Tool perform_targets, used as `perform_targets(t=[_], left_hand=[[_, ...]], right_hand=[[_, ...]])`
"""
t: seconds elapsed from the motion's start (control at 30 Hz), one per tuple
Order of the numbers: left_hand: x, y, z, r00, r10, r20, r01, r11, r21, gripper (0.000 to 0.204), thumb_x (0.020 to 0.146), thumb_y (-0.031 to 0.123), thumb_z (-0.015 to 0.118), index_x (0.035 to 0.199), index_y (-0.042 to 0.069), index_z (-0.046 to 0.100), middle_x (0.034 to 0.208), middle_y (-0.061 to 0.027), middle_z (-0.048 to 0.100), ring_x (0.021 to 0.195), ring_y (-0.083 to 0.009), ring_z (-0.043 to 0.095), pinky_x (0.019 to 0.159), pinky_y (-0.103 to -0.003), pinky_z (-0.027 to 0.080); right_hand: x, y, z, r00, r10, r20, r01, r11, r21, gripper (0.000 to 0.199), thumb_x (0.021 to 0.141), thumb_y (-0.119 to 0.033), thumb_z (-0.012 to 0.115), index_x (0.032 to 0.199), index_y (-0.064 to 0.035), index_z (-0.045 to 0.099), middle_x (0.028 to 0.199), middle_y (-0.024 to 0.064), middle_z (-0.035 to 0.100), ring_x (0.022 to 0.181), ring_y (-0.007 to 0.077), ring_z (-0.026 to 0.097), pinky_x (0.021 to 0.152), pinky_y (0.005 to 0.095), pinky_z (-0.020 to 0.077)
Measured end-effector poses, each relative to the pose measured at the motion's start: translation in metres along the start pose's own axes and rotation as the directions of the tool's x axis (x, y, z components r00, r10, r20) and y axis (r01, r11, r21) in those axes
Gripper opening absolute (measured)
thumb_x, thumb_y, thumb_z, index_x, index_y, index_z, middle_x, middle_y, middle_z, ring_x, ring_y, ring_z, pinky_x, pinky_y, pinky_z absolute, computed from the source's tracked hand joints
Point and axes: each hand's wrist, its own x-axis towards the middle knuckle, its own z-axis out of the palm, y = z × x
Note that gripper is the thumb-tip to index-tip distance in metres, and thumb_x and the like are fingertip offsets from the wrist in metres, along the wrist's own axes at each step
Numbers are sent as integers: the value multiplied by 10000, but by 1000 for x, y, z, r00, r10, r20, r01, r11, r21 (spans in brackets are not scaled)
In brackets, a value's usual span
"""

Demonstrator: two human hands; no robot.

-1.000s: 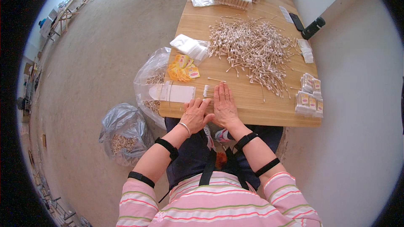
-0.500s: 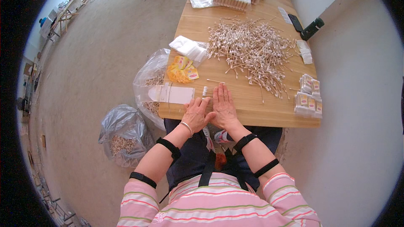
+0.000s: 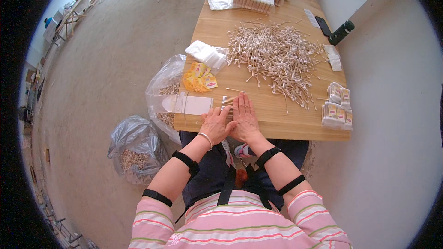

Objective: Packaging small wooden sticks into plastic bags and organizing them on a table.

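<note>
1. Wooden table (image 3: 277, 120) over a concrete floor, seen from above.
2. Right hand (image 3: 243, 119) flat, fingers together, pressing a small row of cotton swabs (image 3: 227, 101) at the near table edge.
3. Left hand (image 3: 215, 125) loosely curled, touching the right hand.
4. White packet (image 3: 190, 104) just left; yellow labels (image 3: 199, 76) and the loose swab pile (image 3: 277, 55) farther out.

Two bare forearms enter from the six o'clock edge, in pink striped sleeves pushed up past the elbows, each with two black bands. They converge toward twelve o'clock. The left hand (image 3: 215, 123) lies palm down, fingers loosely curled, a thin bracelet on its wrist. The right hand (image 3: 244, 119) lies flat, fingers straight and together, pointing to twelve o'clock. The hands touch side by side.
</note>
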Motion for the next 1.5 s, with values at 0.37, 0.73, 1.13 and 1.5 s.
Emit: perform_targets(t=[0.37,0.73,1.13,1.5], left_hand=[[11,6,-9,992,-97,81,98,995,-16,647,882,498,504,1419,182,330,1157,-157,551,1078,-352,519,885,-534,339],[19,6,-12,981,-142,134,151,987,-57,682,886,499,499,1438,161,286,1199,-167,566,1102,-365,527,897,-571,342],[26,8,-15,974,-165,158,173,984,-35,618,899,429,501,1408,133,313,1139,-172,606,1058,-355,575,868,-563,368],[35,3,-19,969,-161,185,167,986,-18,478,902,364,510,1316,137,430,1100,-170,622,1050,-344,580,861,-507,416]], right_hand=[[0,-1,-3,999,19,35,-19,1000,4,985,737,-486,557,1432,79,147,1513,271,65,1426,368,33,1160,437,17],[-1,0,-2,1000,6,7,-6,1000,-10,1026,711,-514,594,1428,79,160,1510,267,88,1424,368,47,1161,438,20],[-1,0,0,999,11,-31,-10,1000,20,925,775,-467,542,1422,82,176,1507,268,106,1423,371,62,1159,442,42],[-1,1,1,1000,-6,-15,6,1000,13,997,769,-570,558,1409,98,186,1494,290,124,1417,385,76,1153,468,55]])
